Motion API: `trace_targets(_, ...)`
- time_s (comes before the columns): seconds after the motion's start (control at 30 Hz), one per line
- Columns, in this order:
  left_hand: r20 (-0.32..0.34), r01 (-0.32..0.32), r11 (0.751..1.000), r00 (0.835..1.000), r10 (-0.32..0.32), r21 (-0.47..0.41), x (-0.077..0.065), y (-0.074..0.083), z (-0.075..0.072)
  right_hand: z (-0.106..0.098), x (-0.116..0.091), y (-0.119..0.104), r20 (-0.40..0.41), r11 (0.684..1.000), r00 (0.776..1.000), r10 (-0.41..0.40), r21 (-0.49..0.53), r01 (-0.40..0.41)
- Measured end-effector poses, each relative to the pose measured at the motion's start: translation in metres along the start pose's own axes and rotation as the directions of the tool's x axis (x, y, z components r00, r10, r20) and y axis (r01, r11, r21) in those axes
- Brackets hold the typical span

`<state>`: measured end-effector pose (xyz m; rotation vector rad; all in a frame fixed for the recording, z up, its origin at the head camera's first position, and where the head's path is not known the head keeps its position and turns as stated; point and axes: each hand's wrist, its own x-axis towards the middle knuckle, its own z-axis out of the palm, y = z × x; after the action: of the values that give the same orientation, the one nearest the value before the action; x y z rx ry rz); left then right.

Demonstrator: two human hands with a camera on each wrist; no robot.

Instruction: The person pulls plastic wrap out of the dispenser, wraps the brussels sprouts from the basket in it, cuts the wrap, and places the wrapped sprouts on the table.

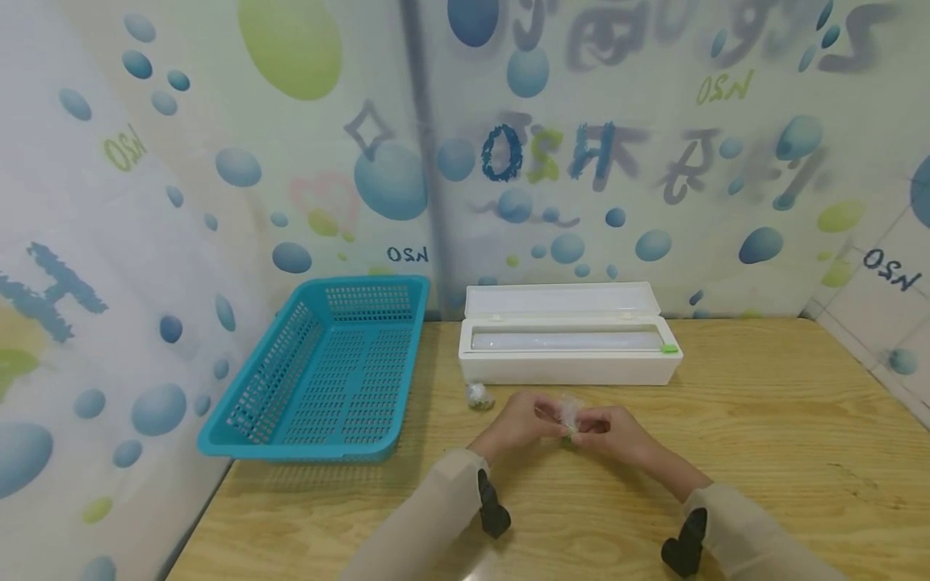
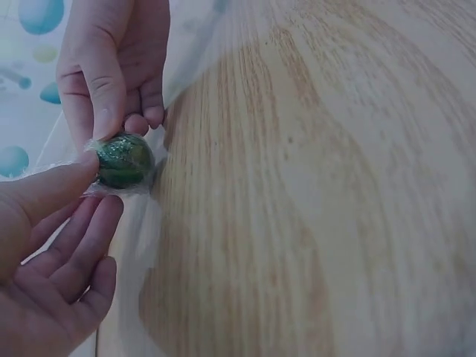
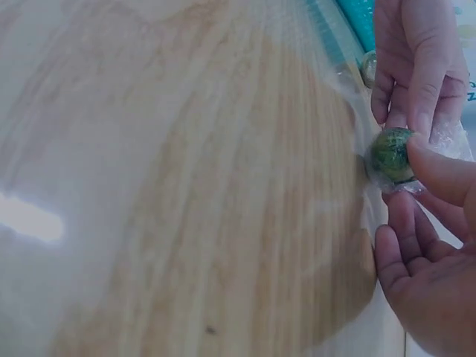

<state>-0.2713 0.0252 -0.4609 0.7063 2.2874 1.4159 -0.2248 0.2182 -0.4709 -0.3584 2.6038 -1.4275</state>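
A small round green fruit [image 2: 126,161], patterned with lighter streaks, is covered in clear plastic film [image 1: 570,407]. My left hand [image 1: 521,421] and right hand [image 1: 617,433] meet over the table, pinching the gathered film on either side between thumb and fingers. In the right wrist view, the fruit [image 3: 390,155] hangs from the twisted film between both thumbs. Just behind the hands stands a white film dispenser box [image 1: 570,369] with its lid [image 1: 563,302] raised and a film roll [image 1: 567,340] inside. Another wrapped ball [image 1: 479,396] lies left of my left hand.
A blue-green plastic basket [image 1: 291,449] stands on the left of the wooden table [image 1: 785,420]. A green slider [image 1: 669,349] sits at the right end of the dispenser. Behind the table hangs a wall covering [image 1: 472,218] printed with bubbles.
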Motion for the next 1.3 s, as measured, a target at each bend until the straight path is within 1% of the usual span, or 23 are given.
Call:
trace_targets(0.1, 0.002, -0.026, 1.000, 1.000, 0.026, 0.005, -0.0004, -0.0010, -0.0001, -0.0022, 0.0016, -0.0005, 0.031, 1.000, 0.999, 0.014, -0.003, -0.014)
trace_targets(0.2, 0.003, -0.049, 0.999, 0.999, 0.049, 0.013, 0.0002, -0.0027, 0.0005, -0.0034, 0.0014, -0.0034, 0.053, 0.999, 0.998, 0.035, 0.024, -0.037)
trace_targets(0.33, 0.010, -0.031, 0.999, 0.999, 0.030, 0.011, 0.0021, -0.0031, 0.0009, -0.0022, -0.0001, -0.0068, 0.025, 0.997, 0.998, 0.057, 0.051, -0.058)
trace_targets(0.53, 0.014, -0.001, 0.999, 1.000, 0.001, 0.034, 0.0043, -0.0006, -0.0004, 0.0005, -0.0009, -0.0083, -0.047, 0.994, 0.998, 0.049, 0.101, -0.044)
trace_targets(0.63, 0.006, 0.025, 0.999, 1.000, -0.025, 0.046, 0.0046, 0.0008, -0.0006, 0.0019, -0.0015, -0.0072, -0.062, 0.993, 0.997, 0.042, 0.116, -0.035)
trace_targets(0.77, -0.007, 0.053, 0.998, 0.999, -0.053, 0.037, 0.0050, 0.0013, -0.0006, 0.0030, -0.0022, -0.0051, -0.058, 0.990, 0.998, 0.023, 0.143, -0.015)
trace_targets(0.87, -0.020, 0.053, 0.998, 0.998, -0.053, 0.032, 0.0050, 0.0003, -0.0002, 0.0039, -0.0018, -0.0046, -0.057, 0.990, 0.998, 0.007, 0.140, 0.001)
trace_targets(1.0, -0.040, 0.050, 0.998, 0.998, -0.049, 0.023, 0.0036, -0.0024, 0.0004, 0.0057, -0.0016, -0.0065, -0.076, 0.995, 0.997, 0.032, 0.102, -0.024)
trace_targets(1.1, -0.050, 0.045, 0.999, 0.998, -0.045, -0.003, 0.0018, -0.0032, 0.0005, 0.0058, -0.0012, -0.0075, -0.079, 0.995, 0.996, 0.050, 0.088, -0.043)
trace_targets(1.3, -0.050, 0.006, 1.000, 0.999, -0.007, -0.021, -0.0008, -0.0013, -0.0001, 0.0021, 0.0012, -0.0071, -0.030, 0.998, 0.999, 0.028, 0.053, -0.026)
